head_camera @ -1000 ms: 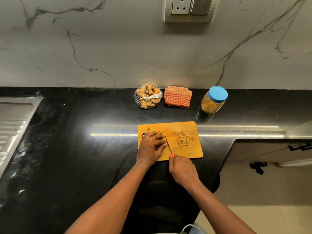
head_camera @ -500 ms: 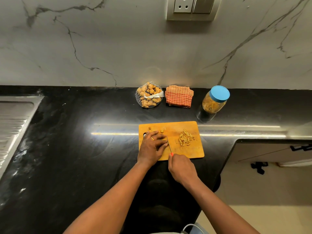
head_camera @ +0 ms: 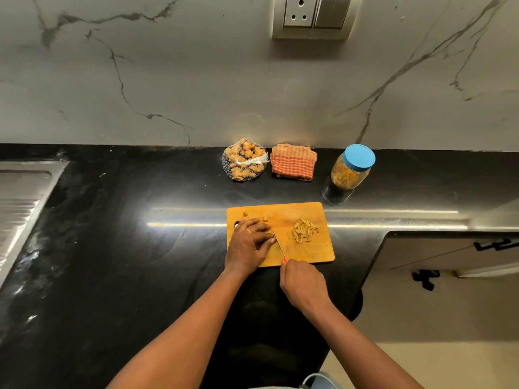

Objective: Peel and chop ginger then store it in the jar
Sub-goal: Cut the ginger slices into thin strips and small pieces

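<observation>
A wooden cutting board [head_camera: 314, 254] lies on the black counter. My left hand [head_camera: 248, 245] rests curled on the board's left part, covering whatever ginger lies under its fingers. My right hand [head_camera: 304, 284] grips a knife [head_camera: 279, 244] with an orange handle, its thin blade right beside my left fingertips. A pile of chopped ginger [head_camera: 304, 229] sits on the board's right half. Small ginger bits [head_camera: 266, 217] lie near the board's far edge. A jar [head_camera: 349, 172] with a blue lid, partly filled with ginger, stands behind the board to the right.
A mesh bag of whole ginger [head_camera: 243, 163] and a folded orange checked cloth [head_camera: 293, 166] sit by the marble wall. A steel sink drainboard [head_camera: 19, 200] is at far left. The counter edge drops off at right beside a cabinet [head_camera: 449, 254].
Both hands stay in place at the board. The knife blade has shifted only slightly next to my left fingertips.
</observation>
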Demonstrator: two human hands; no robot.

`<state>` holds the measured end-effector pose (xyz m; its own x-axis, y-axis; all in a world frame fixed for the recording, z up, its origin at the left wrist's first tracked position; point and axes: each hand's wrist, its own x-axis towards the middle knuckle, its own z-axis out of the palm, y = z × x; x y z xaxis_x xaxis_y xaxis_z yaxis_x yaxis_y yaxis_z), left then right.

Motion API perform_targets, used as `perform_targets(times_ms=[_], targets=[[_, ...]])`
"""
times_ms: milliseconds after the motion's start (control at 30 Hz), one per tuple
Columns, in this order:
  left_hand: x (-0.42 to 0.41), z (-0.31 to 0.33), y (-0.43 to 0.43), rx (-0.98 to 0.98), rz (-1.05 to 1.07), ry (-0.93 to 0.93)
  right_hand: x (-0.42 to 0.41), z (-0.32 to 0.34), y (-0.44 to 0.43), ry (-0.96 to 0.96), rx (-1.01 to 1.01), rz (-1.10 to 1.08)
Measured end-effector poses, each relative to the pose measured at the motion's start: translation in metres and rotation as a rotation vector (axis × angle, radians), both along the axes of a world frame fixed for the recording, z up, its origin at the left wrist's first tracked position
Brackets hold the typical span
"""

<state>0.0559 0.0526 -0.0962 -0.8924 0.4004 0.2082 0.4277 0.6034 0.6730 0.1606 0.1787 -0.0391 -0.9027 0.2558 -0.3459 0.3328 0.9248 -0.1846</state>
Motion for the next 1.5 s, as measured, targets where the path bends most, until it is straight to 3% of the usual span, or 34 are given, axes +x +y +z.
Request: perform_targets(times_ms=[867,1500], targets=[[-0.001,0.000,0.000,0.025,0.016,-0.037,-0.003,-0.004,-0.008,0.092,-0.092,-0.065],[-0.001,-0.003,-0.001,0.021,0.016,-0.027,-0.005,0.000,-0.008,-0.039,-0.081,-0.058]])
